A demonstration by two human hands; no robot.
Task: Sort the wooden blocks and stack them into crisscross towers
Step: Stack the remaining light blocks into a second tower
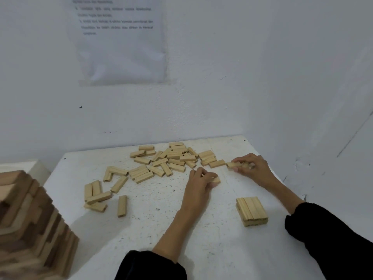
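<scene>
Many pale wooden blocks lie scattered on the white table [165, 219], the thickest heap [173, 156] at the back middle and a looser group [99, 195] at the left. My left hand [199, 182] grips one block [216, 180] just in front of the heap. To its right, my right hand [252, 166] pinches another block [234, 164] by its end, low over the table. A short stack [252, 211] of a few crossed layers stands at the near right, apart from both hands.
A tall crisscross tower of darker and pale blocks [34, 221] rises at the near left, blurred and very close to the camera. White walls meet in a corner behind the table, and a printed sheet [121, 39] hangs on the back wall.
</scene>
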